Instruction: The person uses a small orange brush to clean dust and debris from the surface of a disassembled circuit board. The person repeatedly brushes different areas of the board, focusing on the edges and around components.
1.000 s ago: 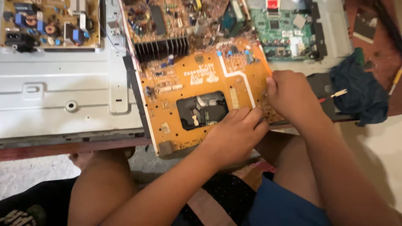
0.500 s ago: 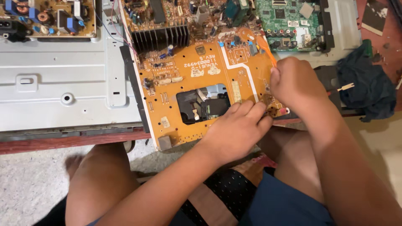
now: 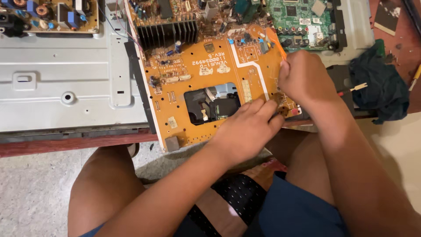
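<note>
Orange circuit board [image 3: 210,83] lies under both hands. Left hand [image 3: 245,131] is pressed flat on its near edge, fingers together. Right hand [image 3: 305,79] is clenched on an orange-handled tool [image 3: 276,44], tip hidden beneath the fingers. Board should be kept pinned; 1 steady, light stroke is advised.

**Orange board, green board, grey metal**

The large circuit board [image 3: 210,87] is orange with white lines and markings, and carries a black finned heat sink [image 3: 166,33]. The tool handle [image 3: 276,43] in the right hand [image 3: 305,79] is orange too. Behind lies a green circuit board [image 3: 302,19]. The metal chassis [image 3: 66,83] is pale grey. A crumpled cloth [image 3: 379,85] is dark teal. The shorts [image 3: 289,210] are blue, beside black mesh with small dots. The floor [image 3: 30,193] is speckled grey.
</note>
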